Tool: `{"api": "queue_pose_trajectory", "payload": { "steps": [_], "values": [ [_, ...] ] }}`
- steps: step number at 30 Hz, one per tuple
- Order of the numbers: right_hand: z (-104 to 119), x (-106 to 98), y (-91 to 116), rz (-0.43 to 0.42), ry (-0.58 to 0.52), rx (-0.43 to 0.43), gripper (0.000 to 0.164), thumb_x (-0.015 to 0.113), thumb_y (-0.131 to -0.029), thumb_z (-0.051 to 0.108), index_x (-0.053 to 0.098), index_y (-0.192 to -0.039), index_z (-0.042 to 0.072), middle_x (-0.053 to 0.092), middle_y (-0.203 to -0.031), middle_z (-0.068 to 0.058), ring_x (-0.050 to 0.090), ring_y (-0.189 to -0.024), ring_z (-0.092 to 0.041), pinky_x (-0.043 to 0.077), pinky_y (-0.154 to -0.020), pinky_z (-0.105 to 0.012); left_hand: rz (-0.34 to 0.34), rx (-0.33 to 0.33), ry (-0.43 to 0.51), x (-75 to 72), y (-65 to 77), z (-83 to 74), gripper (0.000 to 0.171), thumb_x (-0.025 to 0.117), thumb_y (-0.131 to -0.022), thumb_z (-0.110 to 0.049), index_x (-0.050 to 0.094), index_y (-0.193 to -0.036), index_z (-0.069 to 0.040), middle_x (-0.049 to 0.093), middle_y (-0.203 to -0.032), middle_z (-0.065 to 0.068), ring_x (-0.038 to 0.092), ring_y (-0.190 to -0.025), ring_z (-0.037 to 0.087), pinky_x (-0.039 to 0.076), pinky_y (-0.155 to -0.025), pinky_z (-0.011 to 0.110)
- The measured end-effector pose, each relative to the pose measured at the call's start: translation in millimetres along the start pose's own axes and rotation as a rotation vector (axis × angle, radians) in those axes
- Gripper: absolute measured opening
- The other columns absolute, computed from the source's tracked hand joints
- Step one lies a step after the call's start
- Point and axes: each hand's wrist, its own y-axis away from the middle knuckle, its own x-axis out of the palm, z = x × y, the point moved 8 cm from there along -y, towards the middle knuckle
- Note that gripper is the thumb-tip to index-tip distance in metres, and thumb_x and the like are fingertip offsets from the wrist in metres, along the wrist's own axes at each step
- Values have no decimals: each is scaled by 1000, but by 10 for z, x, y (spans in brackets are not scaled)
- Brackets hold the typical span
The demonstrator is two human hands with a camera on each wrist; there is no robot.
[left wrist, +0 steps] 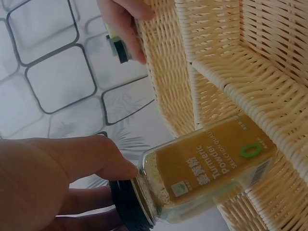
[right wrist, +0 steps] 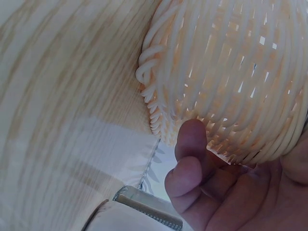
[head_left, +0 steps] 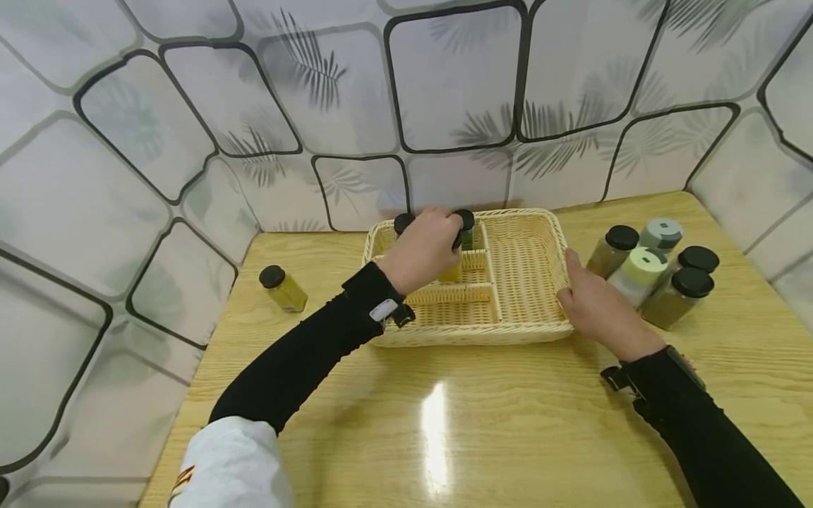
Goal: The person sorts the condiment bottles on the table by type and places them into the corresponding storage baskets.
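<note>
My left hand (head_left: 422, 254) pinches the black lid of a turmeric powder jar (left wrist: 202, 163), thumb on one side and fingers on the other. The jar's bottom end reaches between the dividers of a wicker basket (head_left: 470, 337), in its left half. Farther back in that half, two black-lidded jars show: one lid (head_left: 403, 223) beside my knuckles, and a jar with dark green contents (head_left: 467, 236). At the basket's right end my right hand (head_left: 600, 307) grips the side, thumb up at the rim and curled fingers (right wrist: 190, 137) against the outer weave.
A yellow jar with a black lid (head_left: 286, 291) stands alone on the table left of the basket. Right of my right hand several containers cluster, among them a black-lidded jar (head_left: 676, 300) and a pale-green-capped bottle (head_left: 640, 274). A patterned curtain (head_left: 457, 85) hangs behind the table.
</note>
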Motion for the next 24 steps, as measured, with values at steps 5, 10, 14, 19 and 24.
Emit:
{"api": "queue_pose_trajectory", "payload": {
  "steps": [5,10,14,19,24],
  "values": [
    [6,-3,-6,5,-4,5,72,35,-101,13,-4,-158,-7,59,-109,-38,53,-70,-25,38,-55,-33,37,-11,-11,53,-33,-8,13,64,-91,-6,67,-103,-4,62,-102,13,57,-102,31,46,-79,34],
    [10,-3,-8,5,2,9,72,35,-101,13,-4,-158,-8,47,-135,-45,57,-81,-29,44,-61,-36,72,-2,-22,118,-68,-41,11,65,-91,-8,65,-102,-4,63,-104,14,58,-106,33,47,-80,35],
    [3,0,-5,10,1,17,71,34,-101,14,-4,-158,-8,47,-135,-45,57,-81,-29,43,-61,-37,80,20,-39,165,-96,-79,7,64,-93,-9,65,-99,-5,63,-103,14,59,-103,32,48,-83,35],
    [3,4,-7,12,8,23,71,34,-101,15,-3,-158,-8,37,-146,-44,59,-93,-32,47,-69,-41,84,57,-46,232,-121,-120,6,59,-94,-5,61,-90,-8,62,-95,12,56,-92,28,43,-86,35],
    [1,5,-7,13,5,33,71,34,-101,14,-3,-158,-8,33,-149,-42,59,-100,-34,48,-74,-44,94,60,-44,288,-139,-134,17,57,-93,-2,50,-81,-11,57,-89,10,45,-81,24,35,-84,37]
  ]
}}
